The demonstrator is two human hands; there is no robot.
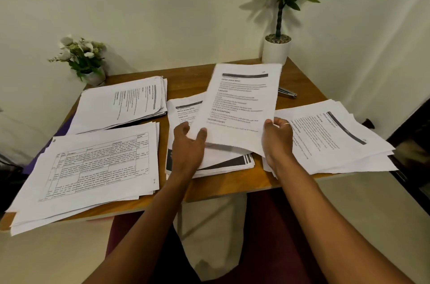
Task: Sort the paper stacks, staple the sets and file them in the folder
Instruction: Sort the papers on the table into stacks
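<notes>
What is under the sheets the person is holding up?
Under the held sheets lies a middle stack of printed pages on the wooden table; dark-banded pages show at its near edge. Its centre is covered.

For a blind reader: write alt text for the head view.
Left hand and right hand hold printed sheets above the middle stack on a wooden table. Three other stacks, a stapler and two potted plants surround it.

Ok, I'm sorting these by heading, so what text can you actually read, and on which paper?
"TASK GOAL", "TASK DESCRIPTION": held sheet.
"INITIAL SCENE SETUP", "TASK GOAL": centre stack.
"TASK GOAL": right stack, turned sideways.
Far-left stack, near-left stack and all body text: too blurred or small to read.
</notes>
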